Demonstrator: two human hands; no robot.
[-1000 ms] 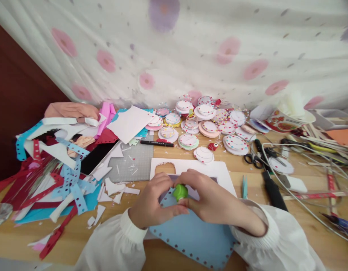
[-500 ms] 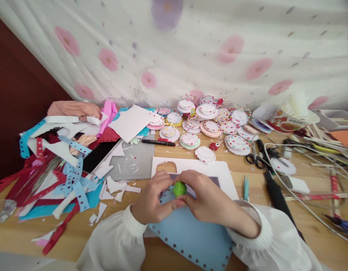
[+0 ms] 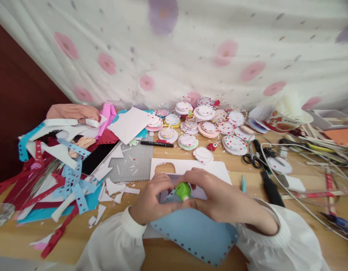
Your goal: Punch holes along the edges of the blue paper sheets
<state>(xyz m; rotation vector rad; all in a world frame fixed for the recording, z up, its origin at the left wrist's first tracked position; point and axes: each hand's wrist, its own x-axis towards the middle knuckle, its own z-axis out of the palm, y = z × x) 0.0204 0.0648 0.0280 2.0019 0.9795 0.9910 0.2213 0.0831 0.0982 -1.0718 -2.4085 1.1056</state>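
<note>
Punch (image 3: 183,191) edged right; blue sheet (image 3: 193,233) turned slightly.

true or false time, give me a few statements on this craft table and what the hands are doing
1. The left hand and right hand both close on the green punch. True.
2. The blue sheet has no holes. False: punched holes line its edge.
3. The black marker lies beyond the white card. True.
4. The scissors lie left of the hands. False: they lie to the right.
</note>
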